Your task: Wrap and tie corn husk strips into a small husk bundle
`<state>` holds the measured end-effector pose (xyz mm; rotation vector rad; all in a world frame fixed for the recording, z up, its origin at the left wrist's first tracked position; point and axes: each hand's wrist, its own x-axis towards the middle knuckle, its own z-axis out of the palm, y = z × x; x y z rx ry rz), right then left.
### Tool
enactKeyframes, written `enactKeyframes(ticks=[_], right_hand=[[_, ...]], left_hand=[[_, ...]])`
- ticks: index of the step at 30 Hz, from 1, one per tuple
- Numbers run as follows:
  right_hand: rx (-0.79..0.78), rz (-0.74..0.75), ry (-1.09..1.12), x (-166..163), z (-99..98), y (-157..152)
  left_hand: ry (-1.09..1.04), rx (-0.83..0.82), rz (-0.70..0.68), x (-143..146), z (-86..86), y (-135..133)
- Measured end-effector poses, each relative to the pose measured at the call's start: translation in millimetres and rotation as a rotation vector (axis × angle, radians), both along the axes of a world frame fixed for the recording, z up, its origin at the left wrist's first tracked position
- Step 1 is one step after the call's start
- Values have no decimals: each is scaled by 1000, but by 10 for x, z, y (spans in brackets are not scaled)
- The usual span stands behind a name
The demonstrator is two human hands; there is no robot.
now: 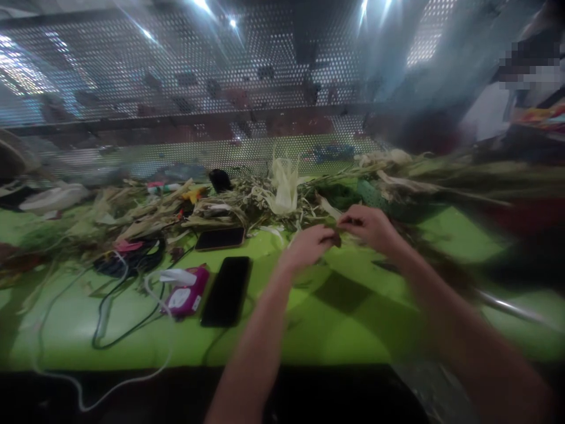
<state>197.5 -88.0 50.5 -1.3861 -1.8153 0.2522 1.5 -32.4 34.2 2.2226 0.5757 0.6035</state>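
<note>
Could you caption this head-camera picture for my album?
Left hand and right hand close together over a green table, near an upright, pale husk-like piece and dried stalks.

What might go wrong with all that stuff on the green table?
The white cable hangs in a loop past the near edge of the green table, so something might snag it. The nearer phone lies close to the left forearm, which could bump it. The small dark piece between the left hand and right hand might slip.
</note>
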Motion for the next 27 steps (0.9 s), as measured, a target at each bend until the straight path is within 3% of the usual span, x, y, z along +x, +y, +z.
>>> enactKeyframes(ticks=[2, 6, 9, 12, 15, 17, 19, 22, 25, 27], right_hand=[[-105, 2, 196, 30, -29, 53], [-149, -7, 365, -97, -178, 120], [-58, -46, 207, -237, -258, 101], [63, -50, -17, -307, -237, 32], [127, -56, -173, -265, -146, -29], [112, -60, -201, -179, -83, -35], [49, -31, -127, -78, -35, -16], [-109, 3, 149, 4, -8, 27], [-198, 23, 396, -65, -42, 59], [-175, 20, 474, -164, -99, 78]], left_hand=[[-138, -169, 3, 3, -17, 34], [-275, -336, 259, 36, -92, 98], [-245, -233, 417, 61, -132, 106], [-116, -3, 488, 70, -129, 54], [37, 185, 435, 60, -85, -21], [105, 205, 318, 44, -45, -49], [104, 144, 170, 26, -14, -47], [-57, -76, 29, 15, -12, -2], [-247, -310, 125, 37, -66, 52], [-308, -355, 251, 63, -103, 67]])
